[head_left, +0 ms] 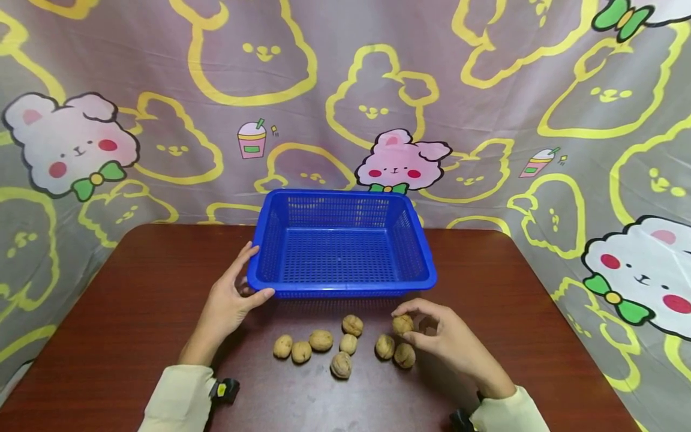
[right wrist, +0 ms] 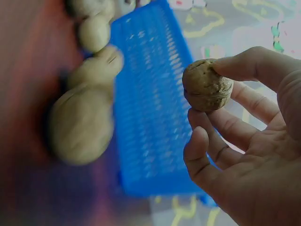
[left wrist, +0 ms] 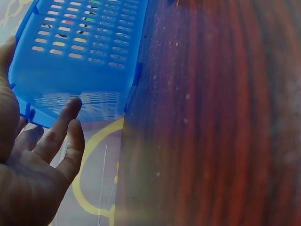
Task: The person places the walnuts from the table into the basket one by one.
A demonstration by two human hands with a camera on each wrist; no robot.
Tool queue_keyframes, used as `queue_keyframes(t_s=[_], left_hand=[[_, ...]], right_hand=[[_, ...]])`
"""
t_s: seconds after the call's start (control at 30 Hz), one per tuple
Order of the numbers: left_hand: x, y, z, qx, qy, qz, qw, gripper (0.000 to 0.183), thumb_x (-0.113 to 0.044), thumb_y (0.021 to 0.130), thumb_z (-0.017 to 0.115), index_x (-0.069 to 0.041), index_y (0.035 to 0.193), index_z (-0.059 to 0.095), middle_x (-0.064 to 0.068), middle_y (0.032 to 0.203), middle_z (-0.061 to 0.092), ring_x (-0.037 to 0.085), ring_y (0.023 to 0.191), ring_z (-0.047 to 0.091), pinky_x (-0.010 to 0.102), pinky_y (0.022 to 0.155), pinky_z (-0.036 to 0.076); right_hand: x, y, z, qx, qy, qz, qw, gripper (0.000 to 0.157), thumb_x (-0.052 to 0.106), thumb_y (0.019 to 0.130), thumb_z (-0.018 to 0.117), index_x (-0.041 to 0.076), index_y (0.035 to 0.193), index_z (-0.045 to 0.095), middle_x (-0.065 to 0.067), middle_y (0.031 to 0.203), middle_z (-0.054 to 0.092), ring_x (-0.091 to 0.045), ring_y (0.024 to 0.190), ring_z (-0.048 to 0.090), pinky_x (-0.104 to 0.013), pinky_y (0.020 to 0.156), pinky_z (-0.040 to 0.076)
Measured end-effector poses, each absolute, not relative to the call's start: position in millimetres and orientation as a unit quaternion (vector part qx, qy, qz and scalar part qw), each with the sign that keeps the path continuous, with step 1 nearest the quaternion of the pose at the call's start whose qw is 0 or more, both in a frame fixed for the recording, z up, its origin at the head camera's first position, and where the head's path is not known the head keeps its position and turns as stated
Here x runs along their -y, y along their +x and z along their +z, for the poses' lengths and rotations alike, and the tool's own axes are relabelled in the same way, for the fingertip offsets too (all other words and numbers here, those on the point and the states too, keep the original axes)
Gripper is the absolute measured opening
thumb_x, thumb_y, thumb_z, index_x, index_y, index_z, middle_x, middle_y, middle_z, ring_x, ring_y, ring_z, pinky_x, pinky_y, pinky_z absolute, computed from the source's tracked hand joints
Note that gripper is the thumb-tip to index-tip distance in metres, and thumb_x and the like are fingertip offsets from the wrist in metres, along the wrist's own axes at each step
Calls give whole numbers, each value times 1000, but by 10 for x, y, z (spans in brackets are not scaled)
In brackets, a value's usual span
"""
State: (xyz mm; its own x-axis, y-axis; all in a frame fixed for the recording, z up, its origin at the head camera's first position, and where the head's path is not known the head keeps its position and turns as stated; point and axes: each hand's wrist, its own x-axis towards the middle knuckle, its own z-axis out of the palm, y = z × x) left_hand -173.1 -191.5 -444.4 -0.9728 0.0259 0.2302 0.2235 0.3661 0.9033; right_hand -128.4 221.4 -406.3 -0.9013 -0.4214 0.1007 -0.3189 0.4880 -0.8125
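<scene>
A blue plastic basket (head_left: 337,287) with slotted walls stands on the table, with nothing inside it. My left hand (head_left: 229,300) grips its near left corner, thumb over the front rim and fingers along the left side. In the left wrist view, the fingers of that hand (left wrist: 42,160) reach around the basket's wall (left wrist: 70,75). Just in front of the basket's right end, my right hand (head_left: 450,339) pinches a walnut (head_left: 402,324) between thumb and fingers. The right wrist view shows this walnut (right wrist: 207,85) held off the table at the fingertips.
Several walnuts lie loose before the basket: a left group (head_left: 301,352), a middle group (head_left: 348,344) and a pair (head_left: 385,347) beside my right hand. The brown wooden table (head_left: 119,312) meets a patterned cloth (head_left: 302,120) behind and at both sides.
</scene>
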Motion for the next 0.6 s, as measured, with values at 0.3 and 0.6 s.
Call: queue_keyframes(t_s=[0.3,0.6], left_hand=[[1907,-1733,-4433,814,-75,-570,88,86,-8,85,87,-14,160,44,6,175,25,1,113,63,8,87,50],[1932,-1716,-4426,828,-71,-549,87,87,-13,85,89,-16,160,45,1,174,26,9,107,66,12,83,52]], right_hand=[[-1847,-1530,-3596,-831,-292,-468,74,32,6,94,74,16,124,73,2,120,75,-13,106,65,-27,82,56],[-1384,-2116,-3332,-808,-287,-493,146,27,13,97,73,19,123,74,3,123,72,-21,118,62,-40,96,56]])
